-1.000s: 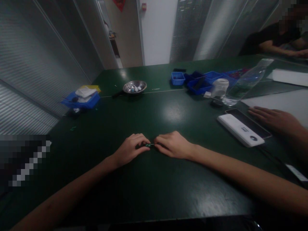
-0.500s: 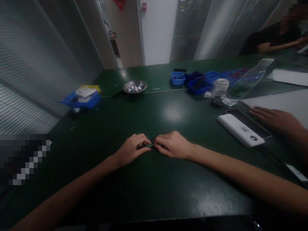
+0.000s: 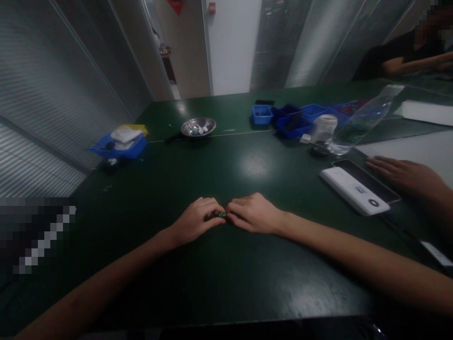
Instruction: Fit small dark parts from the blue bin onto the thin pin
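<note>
My left hand (image 3: 197, 218) is closed, pinching a small green circuit board (image 3: 222, 215) between thumb and fingers. Its dark inner end lies partly within the palm. Close against it on the right is my right hand (image 3: 252, 212), its fingers bent and pressed together. Whatever they grip is hidden and too small to name. Both hands are low over the dark green table (image 3: 212, 274), the fingertips nearly meeting at the board.
At the back stand a metal bowl (image 3: 198, 134) with small parts and blue bins (image 3: 262, 115). A bottle (image 3: 364, 123), a white power bank (image 3: 354, 191) and another person's hand (image 3: 406, 174) are on the right. A blue tray (image 3: 122, 150) sits at left.
My left hand has shifted slightly right with the circuit board, closing the small gap to my right hand. The thin bright piece between them no longer shows.
</note>
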### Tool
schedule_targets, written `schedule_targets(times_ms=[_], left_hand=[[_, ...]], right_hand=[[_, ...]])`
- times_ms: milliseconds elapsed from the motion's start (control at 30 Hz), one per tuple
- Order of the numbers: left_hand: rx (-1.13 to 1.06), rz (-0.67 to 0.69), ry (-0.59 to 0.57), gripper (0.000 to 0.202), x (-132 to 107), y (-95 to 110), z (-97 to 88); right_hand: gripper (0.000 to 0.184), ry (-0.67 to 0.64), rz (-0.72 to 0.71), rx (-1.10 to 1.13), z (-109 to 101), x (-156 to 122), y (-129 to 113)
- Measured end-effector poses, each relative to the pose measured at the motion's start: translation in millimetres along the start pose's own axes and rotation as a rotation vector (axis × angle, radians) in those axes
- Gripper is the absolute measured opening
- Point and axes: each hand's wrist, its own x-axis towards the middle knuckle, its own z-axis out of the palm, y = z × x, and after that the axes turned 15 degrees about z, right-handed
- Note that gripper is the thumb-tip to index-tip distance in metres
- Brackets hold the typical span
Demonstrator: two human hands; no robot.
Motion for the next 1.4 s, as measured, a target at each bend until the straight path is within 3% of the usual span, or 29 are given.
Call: schedule_targets(times_ms=[1400], left_hand=[[0.035,0.008,0.011,0.016,-0.6,-0.8,0.5]], right_hand=[[0.030,0.032,-0.063,0.005,-1.5,-2.3,0.9]])
